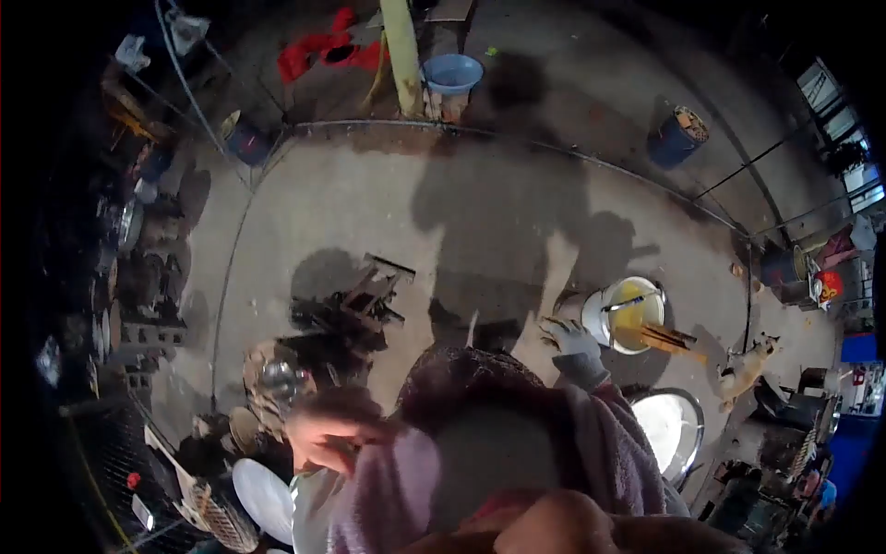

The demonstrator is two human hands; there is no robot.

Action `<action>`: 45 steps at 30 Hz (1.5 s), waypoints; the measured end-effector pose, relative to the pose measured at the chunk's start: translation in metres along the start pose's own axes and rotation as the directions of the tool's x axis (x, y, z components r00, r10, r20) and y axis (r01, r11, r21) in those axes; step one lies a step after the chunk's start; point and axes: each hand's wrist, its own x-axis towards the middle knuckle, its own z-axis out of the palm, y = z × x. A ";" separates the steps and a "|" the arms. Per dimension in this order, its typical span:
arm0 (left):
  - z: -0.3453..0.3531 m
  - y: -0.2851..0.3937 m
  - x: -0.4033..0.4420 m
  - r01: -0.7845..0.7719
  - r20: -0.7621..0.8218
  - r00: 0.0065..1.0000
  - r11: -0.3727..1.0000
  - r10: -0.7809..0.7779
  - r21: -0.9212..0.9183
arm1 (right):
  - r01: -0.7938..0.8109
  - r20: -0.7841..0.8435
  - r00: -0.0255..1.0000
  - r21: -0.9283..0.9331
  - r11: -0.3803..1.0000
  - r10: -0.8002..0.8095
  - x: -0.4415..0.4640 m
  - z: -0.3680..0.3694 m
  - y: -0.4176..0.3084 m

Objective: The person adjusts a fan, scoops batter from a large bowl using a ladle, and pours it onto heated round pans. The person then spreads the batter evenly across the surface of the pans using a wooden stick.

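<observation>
My left hand (334,432) is raised beside my chest, its bent fingers closed at the edge of a purple towel (392,471) that hangs over my front. My right hand (568,340), in a pale glove, is held out low with its fingers apart and nothing in them. Just right of that hand stands a white bucket (595,316) with yellowish contents, a stick and some brown wooden pieces across its rim. A round metal basin (694,434) lies below the bucket.
A dark metal stand (369,294) is on the floor ahead to the left. Farther off are a yellow post (403,55), a blue basin (452,72), red cloth (318,51) and a blue drum (676,138). A dog (746,371) is at the right. Clutter lines the left side.
</observation>
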 end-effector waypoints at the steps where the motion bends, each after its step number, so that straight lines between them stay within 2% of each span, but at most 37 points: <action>1: -0.017 -0.006 0.023 0.090 0.048 0.995 0.992 -0.086 -0.087 | -0.018 -0.009 1.000 -0.014 1.000 0.018 0.015 -0.010 0.010; 2: -0.028 -0.026 0.037 0.022 0.062 0.998 0.998 -0.019 -0.057 | -0.036 -0.015 0.999 -0.031 0.999 0.035 0.030 -0.019 0.022; 3: -0.036 -0.054 0.045 -0.048 0.080 0.996 0.998 0.050 -0.027 | -0.029 -0.066 0.997 0.051 0.998 0.032 0.045 -0.025 0.032; 6: -0.084 -0.099 0.089 -0.134 0.008 0.991 0.986 0.135 -0.098 | -0.090 -0.058 0.994 -0.007 0.996 0.089 0.092 -0.052 0.054; 8: -0.112 -0.128 0.105 -0.153 -0.271 0.954 0.986 0.129 -0.066 | -0.167 -0.052 0.985 -0.024 0.986 0.165 0.123 -0.061 0.079; 10: -0.151 -0.145 0.126 -0.144 -0.559 0.829 0.975 0.025 -0.171 | -0.279 0.001 0.960 0.046 0.959 0.279 0.138 -0.056 0.106; 11: -0.180 -0.157 0.145 -0.194 -0.637 0.770 0.958 0.017 -0.209 | -0.251 -0.184 0.951 0.005 0.968 0.247 0.148 -0.061 0.108; 12: -0.210 -0.167 0.166 -0.253 -0.685 0.728 0.937 0.020 -0.241 | -0.290 -0.207 0.936 0.009 0.957 0.285 0.160 -0.073 0.113; 14: -0.266 -0.182 0.214 -0.336 -0.526 0.842 0.879 0.119 -0.338 | -0.422 -0.243 0.874 0.052 0.905 0.421 0.178 -0.105 0.094; 16: -0.311 -0.197 0.276 -0.380 -0.237 0.923 0.805 0.302 -0.456 | -0.555 -0.336 0.756 0.124 0.823 0.561 0.183 -0.117 0.094; 18: -0.334 -0.211 0.342 -0.378 0.035 0.871 0.714 0.490 -0.589 | -0.457 -0.382 0.831 -0.051 0.888 0.405 0.171 -0.117 0.119; 20: -0.342 -0.228 0.405 -0.321 0.191 0.770 0.628 0.609 -0.709 | -0.675 -0.382 0.657 0.086 0.733 0.650 0.191 -0.152 0.100; 21: -0.342 -0.236 0.433 -0.289 0.233 0.721 0.589 0.653 -0.754 | -0.751 -0.342 0.586 0.110 0.651 0.734 0.200 -0.166 0.101; 22: -0.342 -0.241 0.451 -0.256 0.270 0.673 0.559 0.689 -0.788 | -0.770 -0.375 0.541 0.140 0.623 0.753 0.195 -0.160 0.103; 25: -0.332 -0.255 0.512 -0.185 0.314 0.564 0.487 0.764 -0.853 | -0.824 -0.388 0.431 0.198 0.531 0.815 0.182 -0.155 0.116; 27: -0.317 -0.270 0.571 -0.121 0.327 0.525 0.449 0.786 -0.885 | -0.847 -0.399 0.346 0.256 0.465 0.849 0.176 -0.157 0.142; 28: -0.311 -0.278 0.589 -0.102 0.328 0.496 0.429 0.804 -0.898 | -0.835 -0.445 0.335 0.268 0.481 0.831 0.173 -0.149 0.153; 30: -0.288 -0.285 0.647 -0.054 0.339 0.448 0.404 0.827 -0.913 | -0.710 -0.438 0.323 0.474 0.521 0.839 0.159 -0.149 0.192; 31: -0.274 -0.286 0.680 -0.039 0.340 0.421 0.391 0.841 -0.919 | -0.785 -0.353 0.313 0.426 0.449 0.882 0.151 -0.151 0.219; 32: -0.263 -0.285 0.708 -0.013 0.346 0.395 0.382 0.851 -0.924 | -0.854 -0.307 0.245 0.380 0.354 0.920 0.148 -0.150 0.241; 34: -0.237 -0.276 0.765 0.055 0.371 0.339 0.375 0.865 -0.925 | -0.823 -0.347 0.226 0.433 0.369 0.910 0.138 -0.174 0.279; 35: -0.225 -0.273 0.782 0.075 0.379 0.307 0.375 0.873 -0.924 | -0.827 -0.491 0.198 0.380 0.414 0.848 0.136 -0.188 0.286; 39: -0.169 -0.283 0.865 0.186 0.361 0.236 0.323 0.902 -0.928 | -0.811 -0.548 0.106 0.435 0.390 0.830 0.116 -0.237 0.332; 40: -0.154 -0.288 0.883 0.208 0.349 0.220 0.306 0.911 -0.929 | -0.865 -0.541 0.111 0.360 0.349 0.834 0.111 -0.239 0.341; 42: -0.124 -0.294 0.913 0.280 0.348 0.199 0.288 0.916 -0.916 | -0.857 -0.486 0.074 0.415 0.304 0.871 0.105 -0.241 0.351; 43: -0.105 -0.300 0.930 0.322 0.361 0.196 0.288 0.912 -0.902 | -0.875 -0.495 0.031 0.407 0.263 0.868 0.098 -0.230 0.364; 45: -0.069 -0.311 0.969 0.396 0.387 0.215 0.282 0.897 -0.874 | -0.850 -0.377 -0.067 0.506 0.145 0.924 0.083 -0.231 0.384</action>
